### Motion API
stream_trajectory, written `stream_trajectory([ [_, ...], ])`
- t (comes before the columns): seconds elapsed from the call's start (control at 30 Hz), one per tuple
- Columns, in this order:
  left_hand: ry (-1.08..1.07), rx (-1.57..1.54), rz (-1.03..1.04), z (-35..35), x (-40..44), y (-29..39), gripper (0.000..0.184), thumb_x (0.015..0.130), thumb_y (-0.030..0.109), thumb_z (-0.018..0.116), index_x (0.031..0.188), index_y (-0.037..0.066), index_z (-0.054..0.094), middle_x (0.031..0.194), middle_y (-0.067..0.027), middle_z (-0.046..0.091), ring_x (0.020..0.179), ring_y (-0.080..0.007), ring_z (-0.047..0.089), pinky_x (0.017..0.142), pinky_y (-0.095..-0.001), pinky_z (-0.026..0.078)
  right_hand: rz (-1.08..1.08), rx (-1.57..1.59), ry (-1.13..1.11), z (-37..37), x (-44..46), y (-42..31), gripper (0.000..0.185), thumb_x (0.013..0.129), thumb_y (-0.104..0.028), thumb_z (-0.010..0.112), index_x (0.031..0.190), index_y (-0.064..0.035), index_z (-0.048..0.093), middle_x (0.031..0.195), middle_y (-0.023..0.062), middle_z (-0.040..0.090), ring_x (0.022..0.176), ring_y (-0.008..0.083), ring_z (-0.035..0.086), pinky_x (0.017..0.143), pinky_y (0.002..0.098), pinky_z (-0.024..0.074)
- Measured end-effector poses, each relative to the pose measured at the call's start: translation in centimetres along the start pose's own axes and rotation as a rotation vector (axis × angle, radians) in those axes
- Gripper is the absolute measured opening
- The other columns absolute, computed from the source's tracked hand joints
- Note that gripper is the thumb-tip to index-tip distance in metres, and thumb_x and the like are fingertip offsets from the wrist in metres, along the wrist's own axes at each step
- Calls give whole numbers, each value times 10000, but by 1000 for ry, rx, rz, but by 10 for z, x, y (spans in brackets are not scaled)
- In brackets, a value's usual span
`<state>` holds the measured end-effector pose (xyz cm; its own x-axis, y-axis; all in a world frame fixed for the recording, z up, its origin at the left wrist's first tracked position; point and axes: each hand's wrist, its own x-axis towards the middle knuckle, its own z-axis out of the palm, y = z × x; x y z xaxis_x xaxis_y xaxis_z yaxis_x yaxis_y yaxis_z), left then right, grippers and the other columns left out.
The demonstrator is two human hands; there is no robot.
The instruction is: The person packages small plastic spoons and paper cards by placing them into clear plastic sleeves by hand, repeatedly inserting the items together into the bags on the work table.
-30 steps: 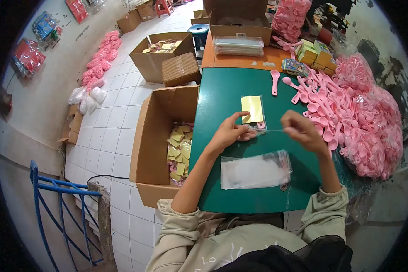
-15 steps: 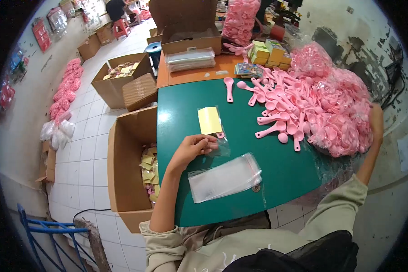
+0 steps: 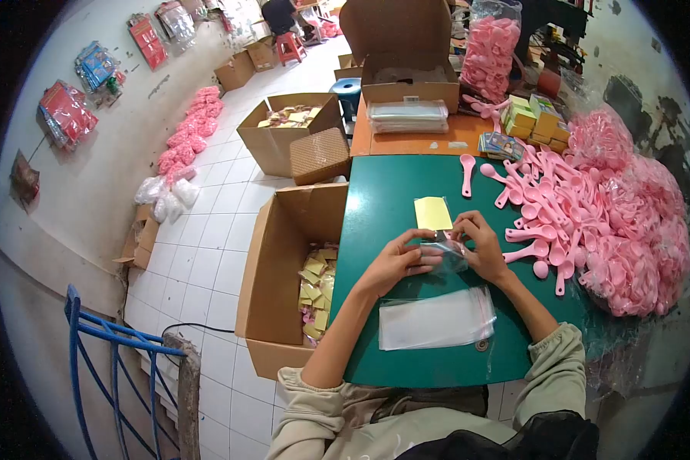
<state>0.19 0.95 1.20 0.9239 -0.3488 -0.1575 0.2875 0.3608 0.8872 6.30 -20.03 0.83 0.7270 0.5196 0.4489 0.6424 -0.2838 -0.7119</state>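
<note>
A clear plastic bag [image 3: 446,257] with a yellow card [image 3: 433,214] at its far end lies on the green table [image 3: 383,192]. My left hand [image 3: 399,261] is closed on the bag's near left part. At its right side, my right hand [image 3: 479,244] pinches the bag's near end, fingers bent. A bit of pink shows between the hands, below the card. Nearer my body is a stack of empty clear bags [image 3: 437,320]. Loose pink spoons [image 3: 544,199] are heaped to the right of my right hand, and one spoon [image 3: 467,175] lies apart beyond the card.
An open carton [image 3: 257,284] holding yellow-carded packs stands left of the table. Large bags of pink spoons [image 3: 636,230] sit at the right edge. Behind are small yellow boxes [image 3: 533,119] and bundled clear bags [image 3: 408,116]. Far back, a person [image 3: 280,17] is near a red stool.
My right hand has come back from the spoon bags at the far right to the clear bag. My left hand stays at the bag. The camera view has shifted.
</note>
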Motion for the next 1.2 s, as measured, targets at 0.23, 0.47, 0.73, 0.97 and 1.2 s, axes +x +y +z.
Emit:
stream_trajectory([
  [0.23,177,471,143,8,13,-17,97,879,59,560,955,6,530,900,-66,606,865,-131,624,630,-257,582,184,311,5,-5,-11,11,125,762,-21,658,843,-9,563,980,57,468,836,115,537,677,237,482],
  [0.47,280,595,136,10,16,-18,132,860,115,609,902,-3,567,849,-55,624,766,-96,608,567,-243,564,495,600,-83,-7,-4,13,121,886,-134,586,890,-17,553,815,25,590,761,80,563,692,217,475],
  [0.73,423,561,170,12,20,-24,239,833,127,651,982,-4,518,860,-65,623,754,-99,608,523,-235,528,501,545,94,8,-5,18,118,854,-61,601,872,6,506,792,85,612,661,105,601,578,224,508],
  [0.97,465,474,182,13,21,-25,312,837,105,639,1045,47,415,865,-89,608,769,-109,605,519,-214,485,484,520,130,9,-5,14,104,849,-4,556,923,0,483,784,107,615,664,118,614,572,230,515],
  [1.2,455,559,139,17,18,-19,263,837,106,623,1058,35,500,1013,-83,595,772,-99,587,518,-210,452,437,420,88,10,-7,15,259,849,-6,529,1106,0,565,774,80,620,644,105,602,578,235,506],
])
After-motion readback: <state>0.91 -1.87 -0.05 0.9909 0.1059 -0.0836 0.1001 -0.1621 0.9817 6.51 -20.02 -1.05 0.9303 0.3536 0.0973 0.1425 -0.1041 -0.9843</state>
